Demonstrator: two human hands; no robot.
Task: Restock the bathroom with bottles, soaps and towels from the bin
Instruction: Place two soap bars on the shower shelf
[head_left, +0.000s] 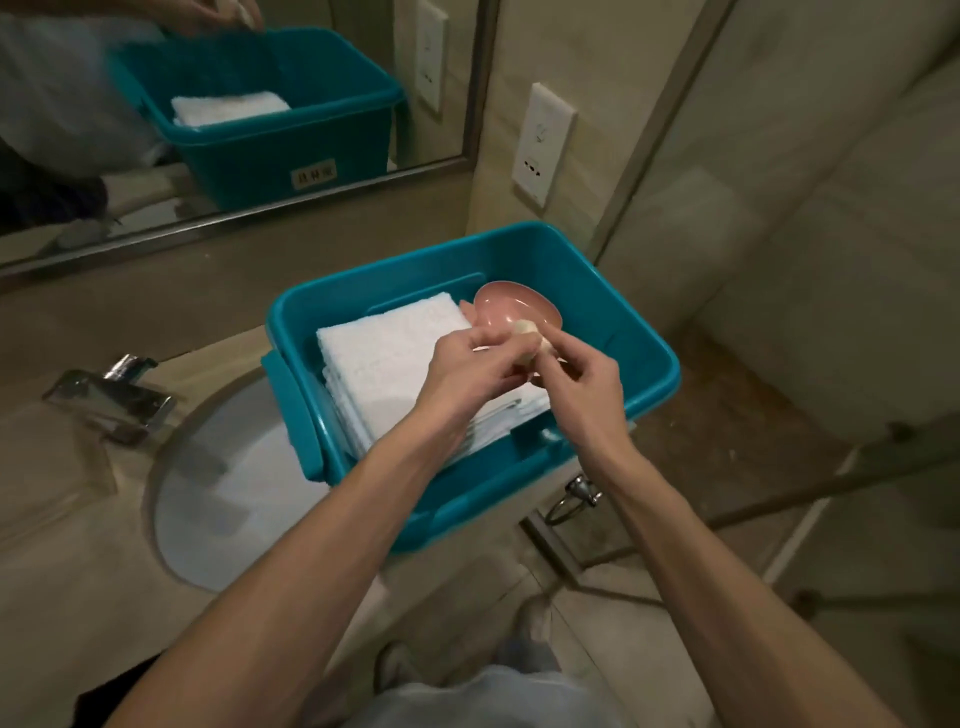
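Your left hand (467, 366) and right hand (579, 384) both pinch the soap (523, 328) just above the bin (652, 338), over its towels (384, 358) and pink dish (511, 301). If either pinch loosens, the soap likely falls back inside.

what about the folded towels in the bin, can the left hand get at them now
Probably yes: the left hand is directly over the towels in the open bin, nothing covering them, though its fingers have to let go of the soap.

Glossy teal plastic bin (644, 358), fluffy white cloth towels (384, 353), smooth pink dish (514, 306), shiny chrome faucet (111, 397).
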